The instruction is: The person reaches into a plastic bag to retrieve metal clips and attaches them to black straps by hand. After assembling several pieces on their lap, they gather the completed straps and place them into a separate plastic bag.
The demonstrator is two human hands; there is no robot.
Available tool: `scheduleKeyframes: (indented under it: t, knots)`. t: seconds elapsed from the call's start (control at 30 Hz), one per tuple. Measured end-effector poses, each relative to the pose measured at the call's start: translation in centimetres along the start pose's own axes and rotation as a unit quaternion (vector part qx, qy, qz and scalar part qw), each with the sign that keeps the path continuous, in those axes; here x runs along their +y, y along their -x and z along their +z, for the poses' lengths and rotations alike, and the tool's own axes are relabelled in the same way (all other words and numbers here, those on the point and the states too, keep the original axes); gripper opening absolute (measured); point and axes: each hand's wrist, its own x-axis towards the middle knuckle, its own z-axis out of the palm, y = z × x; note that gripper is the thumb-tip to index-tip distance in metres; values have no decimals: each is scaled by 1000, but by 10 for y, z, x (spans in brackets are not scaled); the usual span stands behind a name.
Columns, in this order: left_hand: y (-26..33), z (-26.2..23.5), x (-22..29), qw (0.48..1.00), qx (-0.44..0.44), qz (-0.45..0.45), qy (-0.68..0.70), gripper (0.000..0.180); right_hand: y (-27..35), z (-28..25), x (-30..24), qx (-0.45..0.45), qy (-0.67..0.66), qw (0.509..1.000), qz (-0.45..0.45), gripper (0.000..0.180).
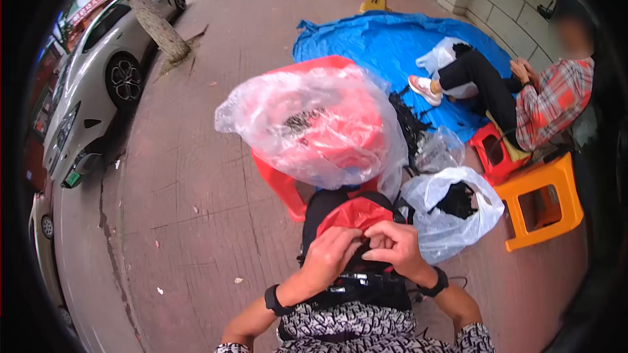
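Note:
Both hands meet over my lap, fingertips almost touching. My left hand [333, 255] is closed in a pinch, and my right hand [394, 246] has its fingers curled with the thumb pressed in. Whatever lies between the fingers is too small or hidden to make out. Just beyond them a red plastic bag [356, 212] is spread over my dark-clad legs. In front of my knees stands a red plastic stool [278, 180], topped by a large clear plastic bag [261, 101]. A little heap of small dark pieces [302, 119] shows in that bag.
To the right sits a white plastic bag [428, 235] with black contents, beside an orange stool [546, 219]. Another person [556, 101] sits on a low red stool [487, 150] by a blue tarp [353, 39]. A car [98, 59] and a tree trunk [150, 19] are at the left.

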Motion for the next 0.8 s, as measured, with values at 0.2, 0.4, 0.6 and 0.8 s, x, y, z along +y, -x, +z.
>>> scheduleKeyframes:
  t: [0.2, 0.4, 0.6, 0.8]
  knots:
    - [1, 3, 8, 1000, 12, -13, 9, 24, -7, 7, -7, -7, 23, 1000, -11, 8]
    - [8, 7, 1, 999, -6, -53, 10, 21, -4, 8, -12, -26, 16, 999, -36, 14]
    - [7, 9, 8, 991, -38, -98, 81, 23, -8, 6, 3, -18, 75, 988, -132, 13]
    - [-3, -7, 4, 959, -138, -142, 205, 21, -2, -4, 14, -21, -11, 991, -132, 11]
